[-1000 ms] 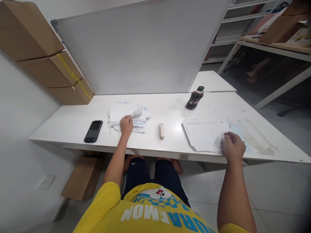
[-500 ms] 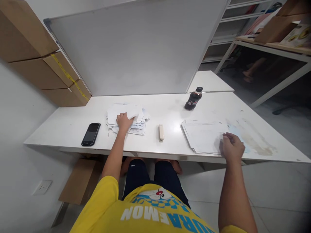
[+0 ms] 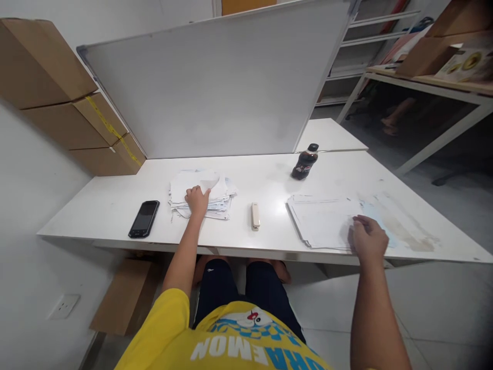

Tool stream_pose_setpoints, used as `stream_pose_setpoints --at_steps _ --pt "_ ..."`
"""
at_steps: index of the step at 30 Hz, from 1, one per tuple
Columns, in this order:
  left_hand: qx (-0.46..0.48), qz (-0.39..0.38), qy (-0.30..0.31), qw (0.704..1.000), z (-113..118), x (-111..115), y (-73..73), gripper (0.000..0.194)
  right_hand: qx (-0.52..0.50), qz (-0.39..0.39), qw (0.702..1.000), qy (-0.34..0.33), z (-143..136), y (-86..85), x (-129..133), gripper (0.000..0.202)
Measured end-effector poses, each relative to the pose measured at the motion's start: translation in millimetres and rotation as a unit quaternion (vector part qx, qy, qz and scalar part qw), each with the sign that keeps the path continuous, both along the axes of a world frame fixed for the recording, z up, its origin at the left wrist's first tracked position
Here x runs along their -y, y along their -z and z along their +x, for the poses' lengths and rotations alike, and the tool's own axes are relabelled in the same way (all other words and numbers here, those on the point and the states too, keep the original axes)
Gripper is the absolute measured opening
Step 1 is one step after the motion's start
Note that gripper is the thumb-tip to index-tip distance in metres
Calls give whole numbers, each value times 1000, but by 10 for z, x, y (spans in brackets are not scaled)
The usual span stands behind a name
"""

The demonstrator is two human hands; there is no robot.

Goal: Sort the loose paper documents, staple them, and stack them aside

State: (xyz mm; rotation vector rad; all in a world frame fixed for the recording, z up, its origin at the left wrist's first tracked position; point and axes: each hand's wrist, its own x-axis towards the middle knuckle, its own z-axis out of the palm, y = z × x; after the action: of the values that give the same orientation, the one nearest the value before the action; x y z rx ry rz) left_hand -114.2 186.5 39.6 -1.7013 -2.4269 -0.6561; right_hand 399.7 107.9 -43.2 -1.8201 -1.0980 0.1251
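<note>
My left hand (image 3: 197,201) rests on an untidy stack of papers (image 3: 183,184), fingers bent on top and thumb spread apart. Beside the thumb, part of the top sheet (image 3: 210,183) curls up. On the right lies a neater stack of white sheets (image 3: 321,221). At its right edge my right hand (image 3: 370,239) is closed, thumb and forefinger pinched at a sheet's edge; the fingertips partly hide what they grip. A small cream stapler-like object (image 3: 255,216) lies between the two stacks, apart from both hands.
A black phone (image 3: 144,219) lies at the left of the white table (image 3: 265,180). A bottle of dark drink (image 3: 305,162) stands behind the right stack. A whiteboard (image 3: 215,87) rises at the back, with cardboard boxes (image 3: 50,123) at left. Another person's foot shows under the far desk (image 3: 423,82).
The view has tipped slightly upward, so everything sits a little lower. The top sheet by my left thumb has curled into a different shape. My right hand stays at the sheet's edge.
</note>
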Motion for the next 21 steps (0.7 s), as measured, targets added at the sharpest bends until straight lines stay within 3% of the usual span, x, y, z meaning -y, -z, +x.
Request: stream_pose_setpoints --at_steps 7,10,15,21 --pt "19 40 -10 999 79 15 10 43 -23 -18 999 22 -47 -85 19 33" --pt "37 43 -11 998 122 5 16 50 -24 -21 999 25 -41 -73 20 33" --pt "70 58 -7 996 142 -30 54 40 -18 -19 999 26 -27 -43 17 33" --pt "83 61 -10 995 138 -54 89 48 -24 -24 999 24 -9 -16 11 32"
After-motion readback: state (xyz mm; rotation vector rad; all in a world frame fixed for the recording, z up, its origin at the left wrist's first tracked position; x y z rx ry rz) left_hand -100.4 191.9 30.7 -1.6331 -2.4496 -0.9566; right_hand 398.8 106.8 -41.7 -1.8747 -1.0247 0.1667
